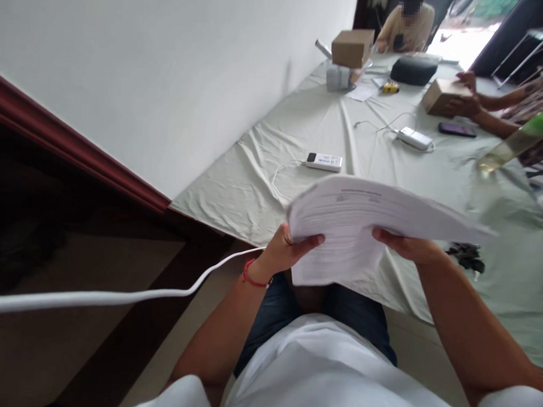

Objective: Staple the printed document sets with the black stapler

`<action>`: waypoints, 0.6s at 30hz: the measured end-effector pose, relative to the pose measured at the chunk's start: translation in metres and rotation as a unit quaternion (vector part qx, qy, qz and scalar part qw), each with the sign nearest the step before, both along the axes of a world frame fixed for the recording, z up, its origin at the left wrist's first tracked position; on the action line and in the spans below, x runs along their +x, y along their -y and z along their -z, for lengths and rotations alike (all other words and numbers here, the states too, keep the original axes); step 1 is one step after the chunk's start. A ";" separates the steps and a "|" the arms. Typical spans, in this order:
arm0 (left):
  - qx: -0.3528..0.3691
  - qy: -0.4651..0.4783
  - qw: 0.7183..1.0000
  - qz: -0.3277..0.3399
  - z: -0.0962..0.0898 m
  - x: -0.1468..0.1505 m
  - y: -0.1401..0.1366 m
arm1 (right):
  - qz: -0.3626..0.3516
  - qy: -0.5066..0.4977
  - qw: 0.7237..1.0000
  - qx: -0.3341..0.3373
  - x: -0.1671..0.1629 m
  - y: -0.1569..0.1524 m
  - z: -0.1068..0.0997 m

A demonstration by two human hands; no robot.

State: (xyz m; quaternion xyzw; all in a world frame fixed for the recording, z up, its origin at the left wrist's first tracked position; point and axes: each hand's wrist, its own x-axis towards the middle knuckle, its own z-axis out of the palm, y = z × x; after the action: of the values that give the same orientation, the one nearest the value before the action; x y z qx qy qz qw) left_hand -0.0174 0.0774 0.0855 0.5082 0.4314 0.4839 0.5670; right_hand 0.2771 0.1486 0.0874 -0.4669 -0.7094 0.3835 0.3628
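Both hands, left hand point(284, 252) and right hand point(409, 245), had fingers clamped on the paper stack point(369, 223) mid-sorting above the worktop point(254, 185); next move likely needed a thumb peeling one sheet

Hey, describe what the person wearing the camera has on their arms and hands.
Both arms are bare below short white sleeves. The left hand has a thin red cord bracelet around its wrist. The right hand shows no ring, watch or band. No gloves on either.

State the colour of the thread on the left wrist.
Red thread bracelet, head view, beside the left hand.
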 end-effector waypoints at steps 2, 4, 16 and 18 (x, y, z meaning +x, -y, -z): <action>-0.045 0.063 0.997 0.008 0.001 0.007 0.011 | -0.003 -0.057 0.997 -0.048 0.001 0.009 -0.001; -0.126 0.133 0.983 0.008 0.009 0.014 0.023 | -0.013 -0.108 0.984 -0.139 -0.001 0.021 0.003; -0.251 0.269 0.927 -0.073 0.065 0.036 0.059 | 0.059 -0.172 0.903 -0.389 -0.005 0.066 0.044; -0.246 0.272 0.928 -0.072 0.066 0.036 0.059 | 0.069 -0.176 0.904 -0.383 -0.006 0.065 0.048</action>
State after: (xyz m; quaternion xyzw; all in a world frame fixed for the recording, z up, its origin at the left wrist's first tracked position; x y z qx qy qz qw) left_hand 0.0190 0.0188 0.0199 0.1693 0.4020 0.5216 0.7333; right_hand 0.2707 0.0841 0.0393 -0.5430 -0.3985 0.6754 0.3003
